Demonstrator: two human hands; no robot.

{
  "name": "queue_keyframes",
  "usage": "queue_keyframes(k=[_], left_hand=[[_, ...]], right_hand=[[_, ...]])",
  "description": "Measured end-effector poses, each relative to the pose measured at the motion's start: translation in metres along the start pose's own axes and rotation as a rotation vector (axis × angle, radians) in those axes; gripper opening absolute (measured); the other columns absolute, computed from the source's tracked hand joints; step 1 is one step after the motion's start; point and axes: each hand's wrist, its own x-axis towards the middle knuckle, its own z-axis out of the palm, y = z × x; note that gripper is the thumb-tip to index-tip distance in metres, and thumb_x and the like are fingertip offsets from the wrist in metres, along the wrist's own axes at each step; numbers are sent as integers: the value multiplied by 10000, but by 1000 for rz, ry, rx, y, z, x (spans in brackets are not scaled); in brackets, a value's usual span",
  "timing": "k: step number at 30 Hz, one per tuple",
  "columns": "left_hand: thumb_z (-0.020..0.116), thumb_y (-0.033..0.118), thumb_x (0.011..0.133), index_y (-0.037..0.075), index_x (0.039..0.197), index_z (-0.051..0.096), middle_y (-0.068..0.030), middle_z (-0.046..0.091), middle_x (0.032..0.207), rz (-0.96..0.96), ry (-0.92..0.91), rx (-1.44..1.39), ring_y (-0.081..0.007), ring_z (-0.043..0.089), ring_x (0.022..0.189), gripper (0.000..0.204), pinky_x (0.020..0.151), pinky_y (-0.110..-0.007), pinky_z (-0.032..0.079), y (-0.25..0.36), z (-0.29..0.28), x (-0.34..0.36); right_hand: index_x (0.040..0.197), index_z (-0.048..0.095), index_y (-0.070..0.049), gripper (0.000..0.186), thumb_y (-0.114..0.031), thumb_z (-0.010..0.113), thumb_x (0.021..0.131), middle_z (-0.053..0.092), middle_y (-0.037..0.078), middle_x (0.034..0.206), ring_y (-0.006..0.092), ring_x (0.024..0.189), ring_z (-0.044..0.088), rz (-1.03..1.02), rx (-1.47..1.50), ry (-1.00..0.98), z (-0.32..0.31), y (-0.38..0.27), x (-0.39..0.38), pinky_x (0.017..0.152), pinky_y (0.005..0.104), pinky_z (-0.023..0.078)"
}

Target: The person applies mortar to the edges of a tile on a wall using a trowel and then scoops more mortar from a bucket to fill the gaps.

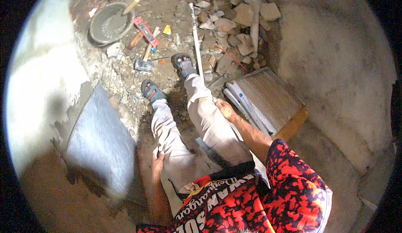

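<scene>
I am seated with my legs stretched forward in light beige trousers [203,109]. My right hand [225,109] is at the outer side of the right trouser leg near the knee, its fingers closed on the cloth. Lower down, my left hand [157,162] pinches the outer side of the left trouser leg. Part of its fingers is hidden by the cloth. Dark sandals [184,65] are on my feet, which rest on rubble-strewn ground. Just right of my right hand lies a stack of tiles [268,101] with an open cardboard side.
A round tub of grey mortar [111,23] stands at the far left. Near it lie a hammer [143,65] and a red packet [145,33]. A thin white pipe [195,40] runs beside my right foot. Stones [243,15] pile up far right; a grey slab [102,139] leans left.
</scene>
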Motion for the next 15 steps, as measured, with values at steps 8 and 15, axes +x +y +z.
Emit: queue_keyframes(k=[8, 15], left_hand=[[482, 445, 950, 18, 1344, 462, -186, 500, 1353, -189, 22, 294, -337, 460, 1259, 581, 1047, -404, 340, -1, -2, 37], [509, 314, 962, 4, 1270, 503, -217, 507, 1308, 37, 8, 581, -319, 503, 1183, 437, 1017, -410, 376, 162, 79, 91]], right_hand=[[953, 612, -40, 309, -336, 534, 906, 673, 189, 914, 374, 869, 644, 221, -79, -18, 9, 75, -7, 754, 406, 503], [958, 613, -51, 262, -286, 518, 893, 678, 163, 877, 283, 780, 665, -39, -257, 52, 35, 222, 83, 661, 398, 515]])
